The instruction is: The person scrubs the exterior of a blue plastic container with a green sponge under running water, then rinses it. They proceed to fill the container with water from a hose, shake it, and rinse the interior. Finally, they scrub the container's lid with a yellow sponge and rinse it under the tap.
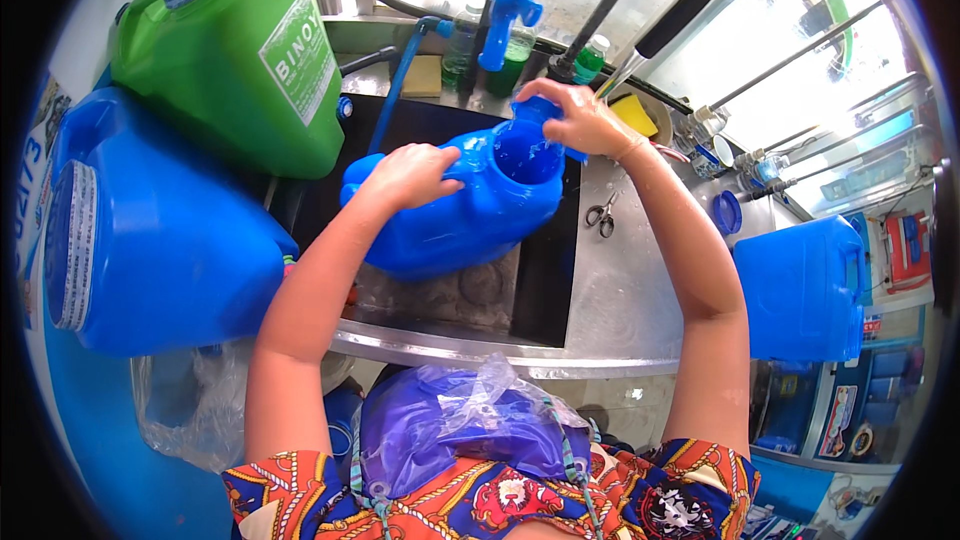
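Note:
A wet blue plastic jug [440,230] lies tilted over the dark sink [545,290], its round open mouth facing up and to the right. My left hand [415,175] is closed on the jug's upper side, around what looks like its handle. Just above the mouth, my right hand [580,120] grips a wet blue cap [538,108] in bent fingers. Water drops show around the cap and inside the neck. Part of the cap is hidden behind my fingers.
At left stand a large green container [235,70] and a blue container [180,230]. Scissors [602,215] and a loose blue lid [727,212] lie on the metal counter [625,290]. Another blue jug [800,285] stands at right. A blue faucet [510,15] rises behind the sink.

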Motion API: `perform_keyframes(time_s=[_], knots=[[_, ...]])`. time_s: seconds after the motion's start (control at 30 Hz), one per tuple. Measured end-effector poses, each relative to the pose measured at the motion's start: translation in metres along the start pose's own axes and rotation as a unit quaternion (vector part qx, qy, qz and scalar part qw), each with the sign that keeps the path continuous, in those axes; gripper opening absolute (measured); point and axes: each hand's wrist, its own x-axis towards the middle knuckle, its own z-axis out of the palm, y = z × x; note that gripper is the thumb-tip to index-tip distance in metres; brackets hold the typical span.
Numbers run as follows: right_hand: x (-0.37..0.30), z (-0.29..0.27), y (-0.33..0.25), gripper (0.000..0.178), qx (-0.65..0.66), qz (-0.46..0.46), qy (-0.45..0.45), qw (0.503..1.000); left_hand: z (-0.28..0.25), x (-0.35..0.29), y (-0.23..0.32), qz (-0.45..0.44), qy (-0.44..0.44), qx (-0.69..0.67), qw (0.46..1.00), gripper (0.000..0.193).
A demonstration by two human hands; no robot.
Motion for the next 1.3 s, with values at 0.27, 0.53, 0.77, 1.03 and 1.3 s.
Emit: perform_keyframes(time_s=[0.27,0.53,0.77,1.03,1.3], knots=[[-0.001,0.086,0.044,0.028,0.037,0.156,0.244,0.956,0.005,-0.023,-0.048,-0.105,0.254,0.005,0.961,0.038],[0.021,0.141,0.052,0.029,0.62,0.286,0.072,0.727,0.043,-0.007,0.033,0.16,0.238,-0.101,0.953,0.043],[0.014,0.138,0.098,0.032,0.285,0.241,0.12,0.92,0.018,-0.022,0.014,-0.087,0.282,-0.388,0.873,0.029],[-0.043,0.03,0.202,0.019,-0.413,0.363,0.371,0.748,0.046,-0.026,0.021,-0.165,0.221,-0.416,0.867,0.033],[-0.084,-0.011,0.134,0.022,-0.315,0.166,0.353,0.865,0.092,0.054,0.057,-0.098,0.216,-0.369,0.899,0.025]])
